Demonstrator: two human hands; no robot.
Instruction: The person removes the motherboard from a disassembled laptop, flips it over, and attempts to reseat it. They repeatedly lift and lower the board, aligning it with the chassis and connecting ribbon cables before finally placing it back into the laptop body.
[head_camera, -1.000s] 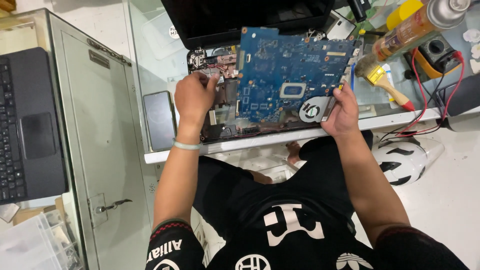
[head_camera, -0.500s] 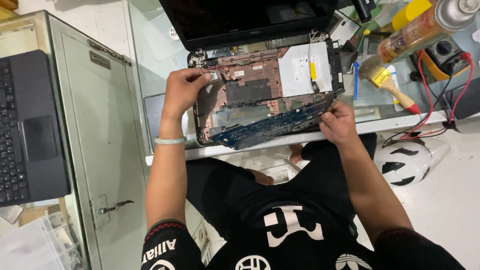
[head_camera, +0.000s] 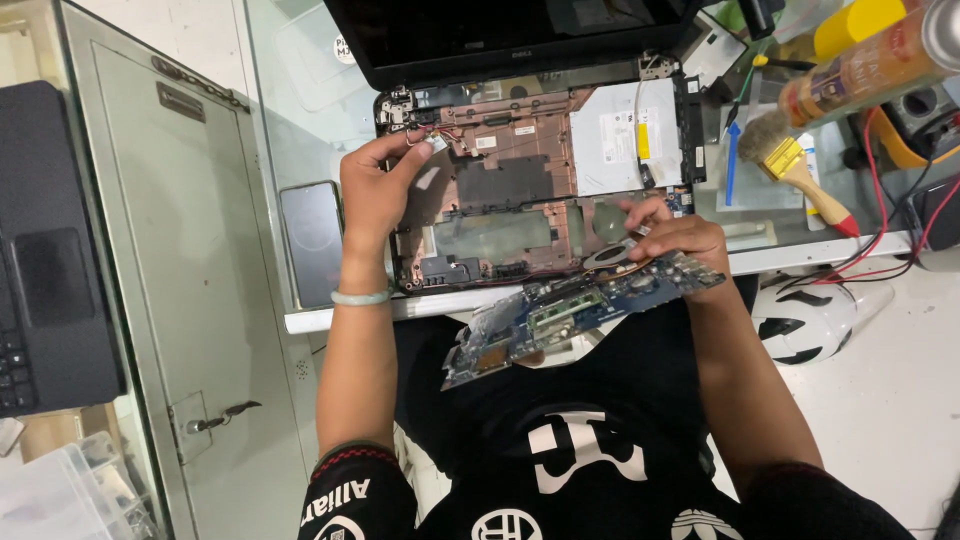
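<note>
**Circuit board lifted clear of the laptop base**

We hold the blue circuit board (head_camera: 575, 315) in our right hand (head_camera: 670, 240), fingers (head_camera: 640, 212) clamped on its far right end, so the board slants down over our lap, just in front of the bench (head_camera: 760, 262) edge. Our left hand (head_camera: 375, 190) rests on the upper left corner of the open laptop base (head_camera: 520, 190), fingertips pinched together on a small connector (head_camera: 432, 143) with thin wires. A phone (head_camera: 312, 240) lies just left of that wrist. A brush (head_camera: 795, 170) lies right of the base.
</note>
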